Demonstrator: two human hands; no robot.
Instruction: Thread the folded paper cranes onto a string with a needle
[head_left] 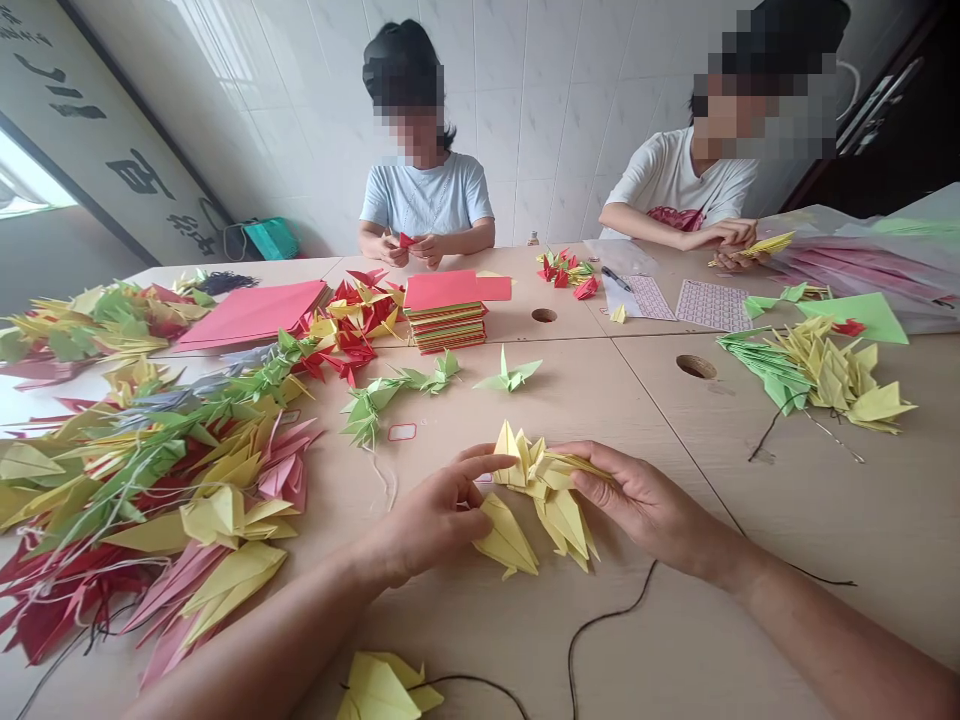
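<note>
Several yellow folded paper cranes (536,475) lie bunched on the table between my hands. My left hand (442,515) touches the left side of the bunch, its index finger stretched across it and its thumb at a yellow crane (508,540) below. On the right, my right hand (637,505) pinches folded yellow wings between thumb and fingers. A black cord (574,650) curves over the table below my right hand. Near the bottom edge rests another yellow crane (386,688) with black cord at it.
Strung cranes in many colours (150,460) heap at the left. Stacked paper squares (446,315) stand ahead, green cranes (405,385) nearer. Yellow and green cranes (825,370) lie right, past a table hole (696,366). Two people (427,195) (690,180) sit opposite, handling paper.
</note>
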